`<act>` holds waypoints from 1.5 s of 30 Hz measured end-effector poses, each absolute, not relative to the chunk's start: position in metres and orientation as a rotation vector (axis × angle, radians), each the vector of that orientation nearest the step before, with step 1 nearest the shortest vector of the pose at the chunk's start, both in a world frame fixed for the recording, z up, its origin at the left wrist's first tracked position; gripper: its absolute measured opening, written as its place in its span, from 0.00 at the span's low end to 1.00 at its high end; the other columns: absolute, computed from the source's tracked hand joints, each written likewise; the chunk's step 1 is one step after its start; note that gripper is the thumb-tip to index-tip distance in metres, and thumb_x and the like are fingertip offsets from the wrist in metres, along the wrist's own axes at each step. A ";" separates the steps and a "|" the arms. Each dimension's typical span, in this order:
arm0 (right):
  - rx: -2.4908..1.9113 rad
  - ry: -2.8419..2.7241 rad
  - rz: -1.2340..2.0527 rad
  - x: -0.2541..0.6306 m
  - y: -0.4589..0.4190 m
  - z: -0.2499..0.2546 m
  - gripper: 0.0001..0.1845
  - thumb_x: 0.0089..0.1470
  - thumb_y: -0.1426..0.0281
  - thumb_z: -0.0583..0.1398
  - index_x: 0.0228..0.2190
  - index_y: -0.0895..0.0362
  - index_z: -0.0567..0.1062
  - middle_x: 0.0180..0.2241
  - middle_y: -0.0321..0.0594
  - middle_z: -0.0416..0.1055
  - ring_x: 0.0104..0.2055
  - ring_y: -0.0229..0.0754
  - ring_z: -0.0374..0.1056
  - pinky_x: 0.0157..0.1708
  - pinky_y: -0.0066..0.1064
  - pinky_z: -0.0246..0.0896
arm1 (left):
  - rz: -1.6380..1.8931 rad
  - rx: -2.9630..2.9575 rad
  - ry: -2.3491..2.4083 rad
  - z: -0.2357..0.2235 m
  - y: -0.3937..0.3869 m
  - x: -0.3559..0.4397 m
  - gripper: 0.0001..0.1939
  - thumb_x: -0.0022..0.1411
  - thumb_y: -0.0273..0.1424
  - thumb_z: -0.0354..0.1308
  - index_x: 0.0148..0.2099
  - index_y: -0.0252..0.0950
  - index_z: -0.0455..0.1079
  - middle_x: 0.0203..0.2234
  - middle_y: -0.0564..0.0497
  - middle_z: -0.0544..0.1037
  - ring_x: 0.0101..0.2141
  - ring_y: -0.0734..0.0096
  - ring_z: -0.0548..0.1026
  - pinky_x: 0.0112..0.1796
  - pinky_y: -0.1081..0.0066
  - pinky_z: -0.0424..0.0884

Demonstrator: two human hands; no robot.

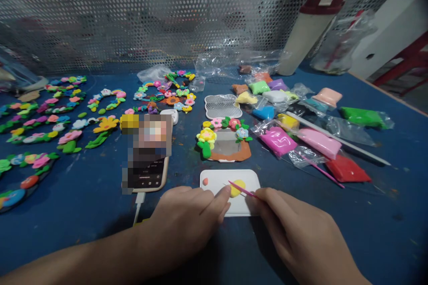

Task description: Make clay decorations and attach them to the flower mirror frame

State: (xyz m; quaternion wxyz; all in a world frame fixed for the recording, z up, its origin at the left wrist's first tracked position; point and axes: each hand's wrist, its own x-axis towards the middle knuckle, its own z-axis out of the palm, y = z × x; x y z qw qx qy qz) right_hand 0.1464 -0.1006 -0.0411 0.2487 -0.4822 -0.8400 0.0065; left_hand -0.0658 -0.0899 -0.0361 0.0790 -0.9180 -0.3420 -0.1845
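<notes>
Fingers: your left index finger (222, 198) stretched forward, its tip touching the left edge of the yellow clay piece (238, 188); your thumb's position could not be told. Your right fingers (258, 199) pinched a thin pink stick (242, 189).
Hands: your left hand (182, 227) and right hand (294, 227) rested at the near edge of the bench (83, 196), either side of the clay.
Clay piece: it lay on a white plastic board (217, 178), with the stick's tip across it and a small orange clay ball (205, 181) near the board's far left corner.
Just beyond: a clay-flower mirror frame (239, 153) sat past the board's far edge; a pixelated phone (149, 173) lay to its left, with a charging cable (137, 205) attached.
Right side: a pink clay packet (277, 141), a red clay packet (347, 168) and a green clay packet (363, 117) lay toward the bench's right edge.
Left side: clay flower garlands (50, 120) covered the bench's left end.
Far edge: a perforated metal panel (133, 22) rose behind the bench.
</notes>
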 end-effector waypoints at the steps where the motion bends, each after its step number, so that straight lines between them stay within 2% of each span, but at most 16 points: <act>1: -1.314 -2.297 0.025 0.147 -0.101 -0.041 0.13 0.60 0.71 0.48 0.25 0.54 0.67 0.18 0.33 0.66 0.17 0.37 0.63 0.17 0.27 0.51 | -0.548 -2.748 -1.024 -0.036 -0.090 -0.066 0.15 0.70 0.28 0.38 0.51 0.32 0.62 0.18 0.58 0.71 0.17 0.72 0.67 0.18 0.67 0.55; 9: -1.297 -2.331 0.020 0.148 -0.104 -0.042 0.13 0.60 0.71 0.48 0.27 0.54 0.68 0.19 0.34 0.66 0.18 0.38 0.63 0.19 0.28 0.50 | -0.437 -2.798 -1.019 -0.035 -0.090 -0.066 0.16 0.71 0.28 0.35 0.54 0.33 0.58 0.19 0.58 0.70 0.18 0.70 0.67 0.19 0.67 0.54; 19: -1.306 -2.300 0.138 0.146 -0.100 -0.040 0.12 0.60 0.71 0.48 0.26 0.54 0.66 0.19 0.32 0.68 0.17 0.35 0.64 0.18 0.25 0.51 | -0.325 -2.803 -1.013 -0.037 -0.091 -0.065 0.18 0.66 0.23 0.42 0.57 0.38 0.57 0.18 0.58 0.66 0.19 0.70 0.66 0.20 0.69 0.55; 26: -1.363 -2.244 0.272 0.148 -0.101 -0.037 0.13 0.61 0.70 0.49 0.25 0.54 0.65 0.19 0.32 0.68 0.17 0.34 0.64 0.17 0.23 0.53 | -0.264 -2.840 -1.080 -0.033 -0.089 -0.062 0.19 0.61 0.24 0.49 0.54 0.40 0.61 0.18 0.58 0.66 0.19 0.72 0.65 0.20 0.69 0.52; 30: -1.418 -2.175 0.353 0.150 -0.100 -0.035 0.13 0.62 0.67 0.48 0.27 0.54 0.65 0.18 0.31 0.68 0.16 0.34 0.64 0.16 0.23 0.54 | -0.307 -2.844 -1.067 -0.032 -0.089 -0.062 0.17 0.63 0.24 0.47 0.53 0.40 0.62 0.18 0.58 0.66 0.19 0.73 0.64 0.20 0.69 0.52; 36: -1.408 -2.203 0.266 0.151 -0.099 -0.036 0.12 0.61 0.68 0.49 0.27 0.54 0.66 0.18 0.31 0.68 0.17 0.35 0.64 0.16 0.24 0.54 | -0.368 -2.859 -0.964 -0.036 -0.091 -0.066 0.18 0.66 0.23 0.40 0.55 0.38 0.57 0.17 0.59 0.65 0.19 0.73 0.64 0.19 0.67 0.49; 40: -1.403 -2.228 0.239 0.150 -0.100 -0.036 0.12 0.61 0.69 0.49 0.26 0.54 0.67 0.19 0.32 0.69 0.18 0.35 0.65 0.17 0.25 0.55 | -0.257 -2.893 -0.914 -0.038 -0.093 -0.069 0.19 0.65 0.23 0.40 0.57 0.37 0.54 0.18 0.58 0.66 0.21 0.72 0.67 0.19 0.69 0.52; 45: -1.410 -2.233 0.217 0.150 -0.099 -0.038 0.13 0.60 0.69 0.49 0.26 0.54 0.67 0.18 0.32 0.68 0.17 0.35 0.65 0.16 0.25 0.54 | -0.324 -2.912 -0.917 -0.037 -0.092 -0.069 0.18 0.66 0.25 0.40 0.57 0.36 0.53 0.18 0.58 0.67 0.20 0.72 0.67 0.19 0.69 0.53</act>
